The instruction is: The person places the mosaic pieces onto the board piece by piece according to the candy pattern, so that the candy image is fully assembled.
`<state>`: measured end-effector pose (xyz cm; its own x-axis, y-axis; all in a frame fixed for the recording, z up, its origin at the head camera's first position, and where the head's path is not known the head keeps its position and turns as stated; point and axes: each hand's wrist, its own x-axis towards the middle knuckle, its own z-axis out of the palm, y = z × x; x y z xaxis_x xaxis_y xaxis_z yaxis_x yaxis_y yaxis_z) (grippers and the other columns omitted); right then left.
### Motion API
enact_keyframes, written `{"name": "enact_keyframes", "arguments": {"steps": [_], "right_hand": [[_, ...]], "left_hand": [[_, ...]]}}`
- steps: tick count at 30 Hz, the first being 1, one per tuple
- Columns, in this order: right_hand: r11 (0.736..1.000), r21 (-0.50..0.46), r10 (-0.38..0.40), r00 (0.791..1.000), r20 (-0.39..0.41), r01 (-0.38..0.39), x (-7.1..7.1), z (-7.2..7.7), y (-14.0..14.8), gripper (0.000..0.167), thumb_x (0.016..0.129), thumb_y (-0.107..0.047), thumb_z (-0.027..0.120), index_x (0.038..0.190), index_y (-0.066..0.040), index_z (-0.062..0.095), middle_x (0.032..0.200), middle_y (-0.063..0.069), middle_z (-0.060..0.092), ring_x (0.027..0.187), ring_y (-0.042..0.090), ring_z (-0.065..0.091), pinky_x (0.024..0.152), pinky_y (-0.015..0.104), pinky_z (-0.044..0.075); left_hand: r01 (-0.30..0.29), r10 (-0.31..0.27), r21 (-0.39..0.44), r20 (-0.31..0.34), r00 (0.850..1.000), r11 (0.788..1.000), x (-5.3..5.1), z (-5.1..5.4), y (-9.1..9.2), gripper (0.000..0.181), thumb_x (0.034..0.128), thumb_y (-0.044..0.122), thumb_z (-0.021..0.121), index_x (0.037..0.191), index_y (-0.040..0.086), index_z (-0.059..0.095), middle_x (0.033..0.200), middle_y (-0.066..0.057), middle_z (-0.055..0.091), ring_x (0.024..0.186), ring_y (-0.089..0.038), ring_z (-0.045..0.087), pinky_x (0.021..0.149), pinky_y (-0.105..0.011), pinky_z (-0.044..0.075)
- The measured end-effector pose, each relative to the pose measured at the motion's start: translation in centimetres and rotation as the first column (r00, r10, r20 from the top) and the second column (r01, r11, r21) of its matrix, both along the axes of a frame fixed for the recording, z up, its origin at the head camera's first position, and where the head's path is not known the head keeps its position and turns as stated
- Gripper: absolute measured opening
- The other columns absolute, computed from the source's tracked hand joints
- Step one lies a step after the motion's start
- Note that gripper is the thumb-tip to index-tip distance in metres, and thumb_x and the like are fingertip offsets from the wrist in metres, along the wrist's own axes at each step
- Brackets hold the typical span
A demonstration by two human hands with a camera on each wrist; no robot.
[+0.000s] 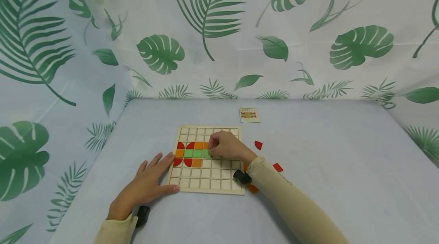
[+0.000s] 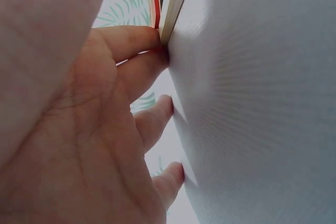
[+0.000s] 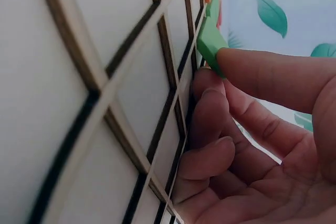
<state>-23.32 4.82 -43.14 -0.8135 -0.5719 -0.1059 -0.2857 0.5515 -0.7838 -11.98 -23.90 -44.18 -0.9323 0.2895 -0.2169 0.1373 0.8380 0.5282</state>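
Note:
A wooden grid board (image 1: pixel 205 173) lies on the table, its left part bearing red quarter-circle tiles (image 1: pixel 177 162), orange square tiles (image 1: pixel 199 145) and a row of green square tiles (image 1: pixel 193 153). Over the middle of the board, my right hand (image 1: pixel 228 146) pinches a green square tile (image 3: pixel 210 43) between thumb and fingers. That tile is tilted against the grid in the right wrist view, at the row's right end. My left hand (image 1: pixel 149 181) lies spread at the board's left edge, its thumb by the lower left corner. In the left wrist view, its fingertips (image 2: pixel 157 61) touch the board's side.
Behind the board lies a small pattern card (image 1: pixel 250 115). Two loose red quarter-circle tiles (image 1: pixel 258 145) lie to its right. Loose orange tiles (image 1: pixel 252 188) sit by the board's right edge, partly hidden under my right forearm. A leaf-printed cloth (image 1: pixel 219 45) hangs behind the table.

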Motion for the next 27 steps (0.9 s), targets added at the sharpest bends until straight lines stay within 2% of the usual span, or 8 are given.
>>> {"name": "enact_keyframes", "arguments": {"steps": [8, 19, 22, 27], "right_hand": [[0.999, 0.024, 0.029, 0.998, -0.053, -0.028, 0.18, -0.08, -0.33, 0.01, 0.094, -0.004, 0.075, 0.088, -0.009, 0.07, 0.079, -0.002, 0.065, 0.075, 0.014, 0.056, 0.071, 0.03, 0.047], [0.999, 0.046, 0.004, 0.992, -0.123, 0.002, 0.46, -0.11, -0.86, 0.016, 0.09, 0.0, 0.078, 0.082, -0.01, 0.069, 0.077, -0.003, 0.065, 0.075, 0.015, 0.056, 0.071, 0.029, 0.048], [0.999, 0.038, -0.002, 0.995, -0.104, 0.006, 0.51, -0.08, -0.66, 0.014, 0.091, -0.001, 0.077, 0.083, -0.009, 0.07, 0.079, -0.002, 0.066, 0.076, 0.016, 0.057, 0.073, 0.03, 0.049], [1.0, 0.004, -0.02, 1.0, -0.012, 0.02, 0.71, 0.41, -0.03, 0.006, 0.097, -0.009, 0.074, 0.092, -0.01, 0.072, 0.087, -0.002, 0.068, 0.08, 0.017, 0.059, 0.074, 0.032, 0.05]], "left_hand": [[-0.005, 0.005, 0.006, -0.005, 1.0, 1.0, 0.08, -0.04, 0.0, 0.103, 0.0872, 0.051, 0.086, 0.168, 0.009, 0.037, 0.172, -0.013, 0.035, 0.161, -0.046, 0.016, 0.122, -0.075, 0.005], [-0.02, 0.02, -0.006, 0.01, 1.0, 1.0, 0.09, 0.05, 0.09, 0.106, 0.0862, 0.052, 0.087, 0.168, 0.01, 0.036, 0.173, -0.013, 0.034, 0.161, -0.045, 0.014, 0.123, -0.073, 0.002], [-0.02, 0.02, -0.01, 0.014, 1.0, 1.0, 0.08, 0.07, 0.18, 0.106, 0.0859, 0.053, 0.087, 0.168, 0.011, 0.036, 0.173, -0.013, 0.034, 0.161, -0.045, 0.014, 0.123, -0.074, 0.003], [-0.016, 0.016, -0.015, 0.01, 1.0, 1.0, 0.07, 0.04, 0.23, 0.106, 0.086, 0.054, 0.087, 0.168, 0.011, 0.036, 0.172, -0.012, 0.034, 0.161, -0.046, 0.016, 0.123, -0.074, 0.005]]}}
